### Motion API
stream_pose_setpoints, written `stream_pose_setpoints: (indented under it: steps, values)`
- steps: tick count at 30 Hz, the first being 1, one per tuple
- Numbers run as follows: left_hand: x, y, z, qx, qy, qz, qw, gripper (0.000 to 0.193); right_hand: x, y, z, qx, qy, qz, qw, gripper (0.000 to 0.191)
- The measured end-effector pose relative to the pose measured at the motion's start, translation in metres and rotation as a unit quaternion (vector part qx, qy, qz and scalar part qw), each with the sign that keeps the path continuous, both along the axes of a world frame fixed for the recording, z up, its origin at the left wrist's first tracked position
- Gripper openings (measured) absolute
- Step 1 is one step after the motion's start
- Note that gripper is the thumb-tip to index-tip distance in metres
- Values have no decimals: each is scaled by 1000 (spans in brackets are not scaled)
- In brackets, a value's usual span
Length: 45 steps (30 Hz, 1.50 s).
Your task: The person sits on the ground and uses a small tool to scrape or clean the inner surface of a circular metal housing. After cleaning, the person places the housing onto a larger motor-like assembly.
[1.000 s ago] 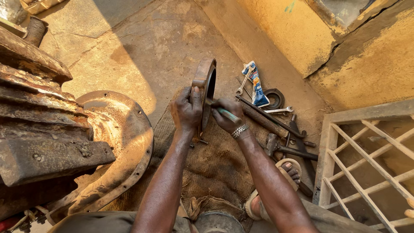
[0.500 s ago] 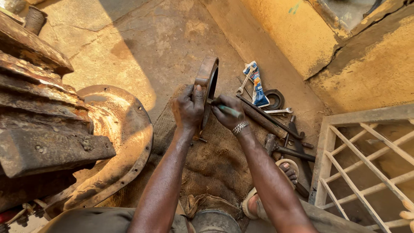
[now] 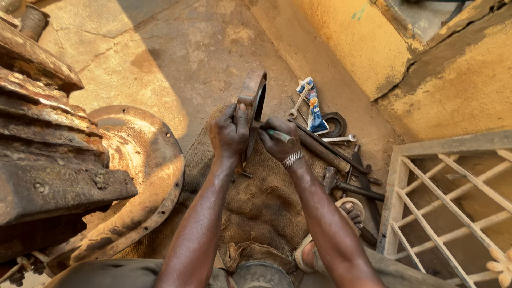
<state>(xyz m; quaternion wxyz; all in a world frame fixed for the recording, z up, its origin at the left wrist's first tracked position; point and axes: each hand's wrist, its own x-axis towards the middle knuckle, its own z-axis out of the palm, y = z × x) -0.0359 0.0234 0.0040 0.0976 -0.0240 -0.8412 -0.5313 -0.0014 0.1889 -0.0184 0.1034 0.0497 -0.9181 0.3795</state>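
The rusty metal ring [image 3: 252, 106] stands on edge on the burlap sack [image 3: 266, 202], straight ahead of me. My left hand [image 3: 229, 133] is wrapped tight around its near rim, thumb up top. My right hand [image 3: 277, 141] is closed round a green-handled tool [image 3: 280, 135], tip against the ring. Wrenches [image 3: 336, 140] and a hammer [image 3: 346, 186] lie just right. Big rusted housing [image 3: 48, 154] crowds my left; bare concrete floor [image 3: 176, 48] opens beyond.
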Motion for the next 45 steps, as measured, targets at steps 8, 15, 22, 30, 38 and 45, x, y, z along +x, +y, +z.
stream_pose_setpoints:
  steps: [8,15,22,30,38,45]
  values:
    - [-6,0,-4,-5,26,-2,1000,40,2,-1,-7,-65,119,17,991,9]
    - [0,-2,-2,1,4,4,1000,36,4,0,-21,-71,167,-5,983,6]
    - [5,-4,6,-15,35,14,999,35,6,-6,-16,-20,104,6,994,11]
    - [5,-6,-2,-2,10,-1,1000,36,3,-9,-9,-79,146,2,986,10]
    - [7,-7,-3,-2,21,9,1000,33,1,-8,-16,-41,75,23,996,15]
    - [11,-12,-4,13,44,-5,999,30,-1,-7,-17,-50,98,42,993,16]
